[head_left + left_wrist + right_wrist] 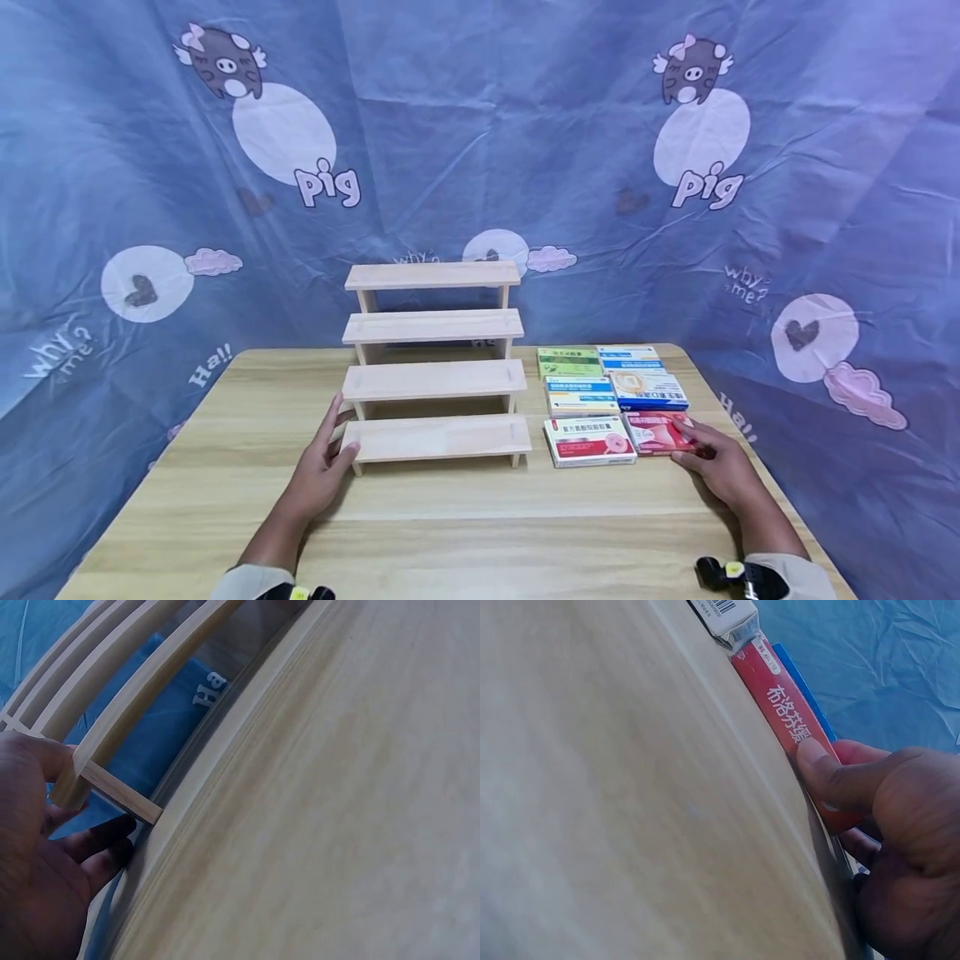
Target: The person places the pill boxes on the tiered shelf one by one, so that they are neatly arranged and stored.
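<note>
A pale wooden step rack (pixel 435 379) with several tiers stands on the table. My left hand (pixel 321 467) grips the left end of its lowest shelf (pixel 438 437), thumb near the front edge; in the left wrist view the other fingers (pixel 101 847) reach beneath and beside the shelf. My right hand (pixel 722 471) pinches the right end of a red medicine box (pixel 654 433), which lies flat. In the right wrist view the thumb (pixel 821 769) presses the box's front side, and a finger reaches behind it. A white-and-red medicine box (pixel 590 442) lies just left of it.
Behind the red box lie a white-and-blue box (pixel 651 390), a blue-and-yellow striped box (pixel 581 396), a green box (pixel 568 362) and another blue-striped box (pixel 630 358). A blue printed cloth (pixel 480 125) hangs around the wooden table (pixel 480 542).
</note>
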`<state>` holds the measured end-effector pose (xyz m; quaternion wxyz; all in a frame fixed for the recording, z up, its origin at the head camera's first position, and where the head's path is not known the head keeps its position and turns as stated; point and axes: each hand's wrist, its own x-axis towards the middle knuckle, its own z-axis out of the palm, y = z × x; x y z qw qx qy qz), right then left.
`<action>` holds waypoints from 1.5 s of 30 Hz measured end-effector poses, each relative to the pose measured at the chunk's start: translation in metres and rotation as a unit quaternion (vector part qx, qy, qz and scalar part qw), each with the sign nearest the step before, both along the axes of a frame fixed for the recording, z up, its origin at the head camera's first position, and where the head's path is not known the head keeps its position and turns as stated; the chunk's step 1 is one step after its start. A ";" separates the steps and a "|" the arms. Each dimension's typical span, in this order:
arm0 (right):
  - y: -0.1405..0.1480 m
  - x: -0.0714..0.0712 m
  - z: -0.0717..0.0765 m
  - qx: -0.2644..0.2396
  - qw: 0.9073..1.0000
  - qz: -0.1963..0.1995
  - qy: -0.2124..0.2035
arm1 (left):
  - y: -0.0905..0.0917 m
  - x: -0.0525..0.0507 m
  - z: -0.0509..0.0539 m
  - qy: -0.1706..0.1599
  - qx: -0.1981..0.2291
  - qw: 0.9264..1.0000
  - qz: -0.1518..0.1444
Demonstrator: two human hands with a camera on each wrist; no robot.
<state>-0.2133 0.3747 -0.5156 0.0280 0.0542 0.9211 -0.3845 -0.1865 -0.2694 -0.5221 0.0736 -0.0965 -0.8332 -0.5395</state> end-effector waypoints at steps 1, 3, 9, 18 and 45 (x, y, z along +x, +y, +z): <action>0.001 0.001 0.000 -0.001 1.000 -0.002 0.002 | 0.001 -0.001 0.000 -0.006 0.003 1.000 -0.003; 0.001 0.003 0.000 -0.004 1.000 -0.005 0.010 | 0.002 -0.003 0.001 -0.014 0.008 1.000 -0.006; 0.000 0.003 0.000 -0.024 1.000 -0.014 0.005 | 0.001 -0.004 0.004 -0.033 0.018 0.999 -0.013; 0.001 0.003 0.000 -0.029 0.999 -0.019 -0.005 | 0.001 -0.002 0.003 -0.029 0.021 0.999 -0.019; 0.001 0.007 -0.001 -0.032 0.997 -0.053 0.051 | 0.001 0.001 0.002 -0.026 0.015 0.999 -0.013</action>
